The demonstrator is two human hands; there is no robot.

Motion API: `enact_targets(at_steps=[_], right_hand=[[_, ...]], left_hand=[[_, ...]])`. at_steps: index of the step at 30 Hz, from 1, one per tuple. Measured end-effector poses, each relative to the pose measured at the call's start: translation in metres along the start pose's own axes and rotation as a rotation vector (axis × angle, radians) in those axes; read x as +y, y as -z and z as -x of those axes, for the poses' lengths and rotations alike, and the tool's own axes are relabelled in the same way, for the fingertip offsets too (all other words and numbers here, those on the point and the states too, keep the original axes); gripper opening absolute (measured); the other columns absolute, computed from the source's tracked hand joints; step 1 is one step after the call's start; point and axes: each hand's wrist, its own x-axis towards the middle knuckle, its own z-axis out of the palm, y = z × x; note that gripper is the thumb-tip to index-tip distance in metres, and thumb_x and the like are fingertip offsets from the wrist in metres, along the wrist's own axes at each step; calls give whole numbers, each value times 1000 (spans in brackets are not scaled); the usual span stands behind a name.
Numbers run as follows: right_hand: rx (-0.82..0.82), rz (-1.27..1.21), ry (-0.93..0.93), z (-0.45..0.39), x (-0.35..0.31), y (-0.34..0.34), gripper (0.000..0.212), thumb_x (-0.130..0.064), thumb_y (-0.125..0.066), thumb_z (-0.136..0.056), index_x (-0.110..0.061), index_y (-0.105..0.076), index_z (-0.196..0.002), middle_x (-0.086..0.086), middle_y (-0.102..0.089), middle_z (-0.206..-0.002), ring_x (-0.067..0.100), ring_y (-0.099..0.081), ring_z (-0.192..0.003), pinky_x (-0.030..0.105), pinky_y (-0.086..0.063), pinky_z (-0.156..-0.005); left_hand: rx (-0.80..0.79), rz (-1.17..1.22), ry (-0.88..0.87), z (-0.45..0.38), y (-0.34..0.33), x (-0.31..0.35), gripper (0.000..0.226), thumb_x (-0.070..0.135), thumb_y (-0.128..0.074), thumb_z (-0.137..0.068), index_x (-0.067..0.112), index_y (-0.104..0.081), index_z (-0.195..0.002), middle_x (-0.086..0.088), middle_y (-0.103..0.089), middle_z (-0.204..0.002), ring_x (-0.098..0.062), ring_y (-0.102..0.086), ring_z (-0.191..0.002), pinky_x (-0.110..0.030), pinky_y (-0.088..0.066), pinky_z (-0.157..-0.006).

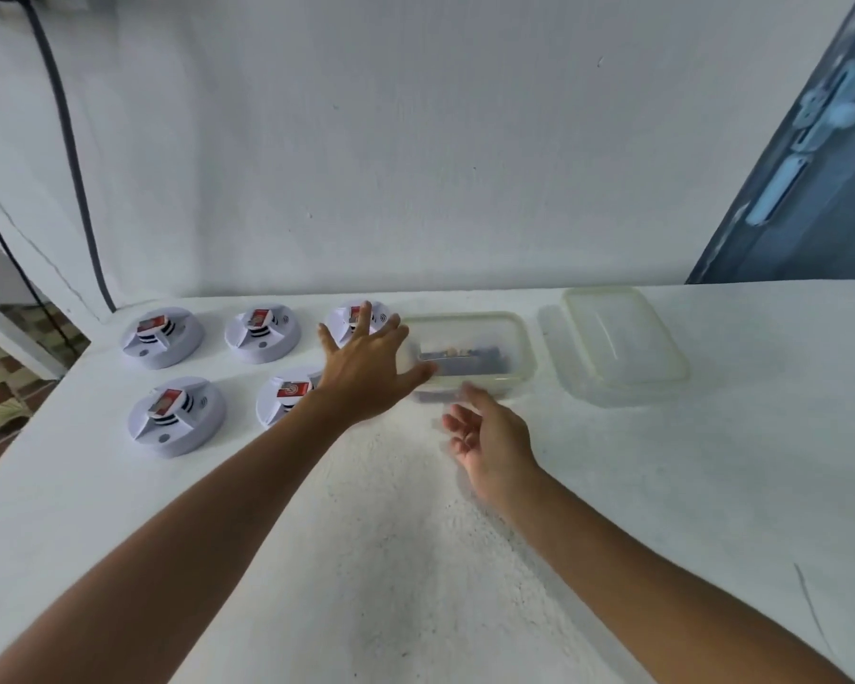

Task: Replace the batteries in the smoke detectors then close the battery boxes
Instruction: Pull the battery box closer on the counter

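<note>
- five smoke detectors [163,337] sit face-down, batteries up, mostly left of the left grip [366,357], so easy swapping I guess
- left grip's spread wide, holding nothing
- right grip [484,436] loose, empty, just short of the battery tub [467,353]
- tub's lid [623,338] parked further right on the table [415,535]

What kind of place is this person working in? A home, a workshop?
Probably a plain room in a home, not a fitted workshop. The work surface is a rough white painted ledge against a bare white wall, with a blue door to the right and patterned floor tiles visible at left.
</note>
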Motion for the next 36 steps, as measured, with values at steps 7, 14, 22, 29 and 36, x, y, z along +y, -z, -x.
enact_targets(at_steps=[7, 14, 22, 29, 36], right_hand=[[70, -219, -50, -11, -2, -12, 26, -19, -72, -85, -6, -61, -105, 3, -58, -75, 7, -50, -52, 18, -38, -46], [124, -212, -88, -6, -6, -17, 19, -20, -72, -86, -11, -56, -84, 0, -41, -61, 10, -32, -49, 21, -33, -48], [-127, 738, 492, 15, -40, -9, 16, -16, -65, -88, -5, -58, -78, -4, -49, -57, 9, -42, -49, 17, -35, -47], [-95, 1655, 825, -58, -105, 3, 46, -25, -48, -98, -13, -45, -142, 6, -41, -150, 25, -31, -141, 40, -29, -112], [61, 1805, 869, -57, -97, 24, 46, -40, -37, -100, -8, -55, -129, 15, -58, -128, 34, -46, -122, 43, -45, -92]], left_hand=[[-14, 37, 28, -1, 3, 3, 74, 68, -40, -89, 21, -37, -146, 2, -20, -161, -24, 4, -150, -72, 2, -111], [-20, 44, 41, -1, 2, 4, 75, 67, -40, -90, 20, -33, -148, 1, -16, -162, -24, 5, -150, -71, 0, -111], [197, 64, 14, 15, -8, 17, 49, 52, -40, -96, 22, -56, -131, -6, -40, -152, -28, -20, -146, -57, -14, -117], [262, -58, -149, 59, -51, 61, 67, 54, -33, -89, 15, -41, -143, -16, -20, -159, -40, -6, -148, -73, -9, -108], [85, -36, 12, 48, -28, 52, 64, 59, -16, -90, 38, -27, -149, -8, 18, -160, -35, 31, -141, -69, 17, -107]])
